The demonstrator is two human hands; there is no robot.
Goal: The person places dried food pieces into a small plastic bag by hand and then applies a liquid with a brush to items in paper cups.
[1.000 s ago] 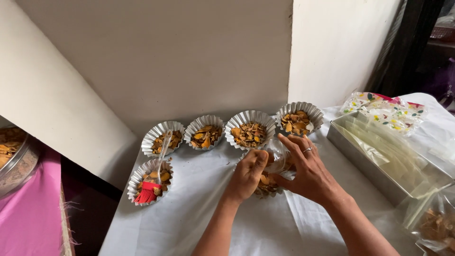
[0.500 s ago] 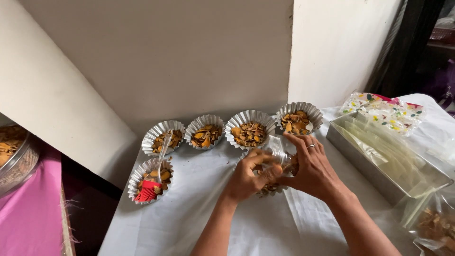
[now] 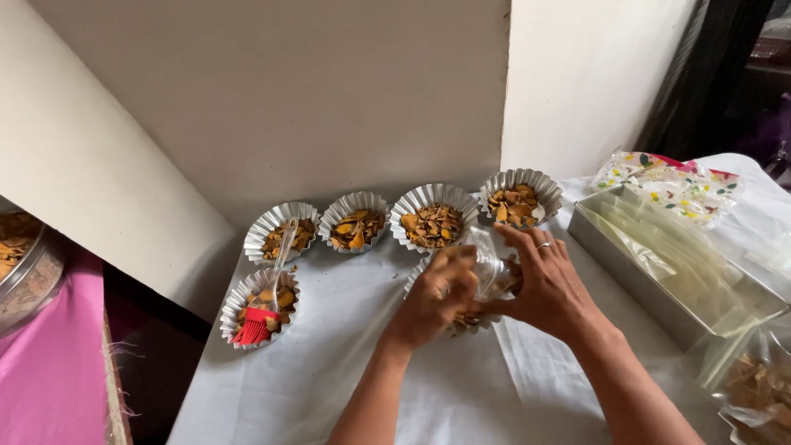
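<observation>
Over the white-clothed tabletop [image 3: 329, 363], both hands, left hand [image 3: 432, 297] and right hand [image 3: 548, 284], pinch a small clear plastic bag [image 3: 486, 264] whose thin film could slip from the fingers, spilling orange-brown chips beside the fluted foil cup [image 3: 461, 323].

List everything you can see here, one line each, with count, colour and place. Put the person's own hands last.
fluted metal cups: six, silver, filled with orange-brown chips; four in a row by the wall, one front left, one mostly hidden under the hands.
pastry brush: one, red bristles with a clear handle, lying across the two left cups.
clear bag: one, transparent, held between both hands.
metal tray: one, silver, on the right, holding a stack of clear bags.
patterned packet: one, clear with coloured print, behind the tray.
white cloth: one, covering the table.
round tin: one, silver, far left on pink cloth, holding chips.
left hand: on the bag.
right hand: ring on one finger, on the bag.
</observation>
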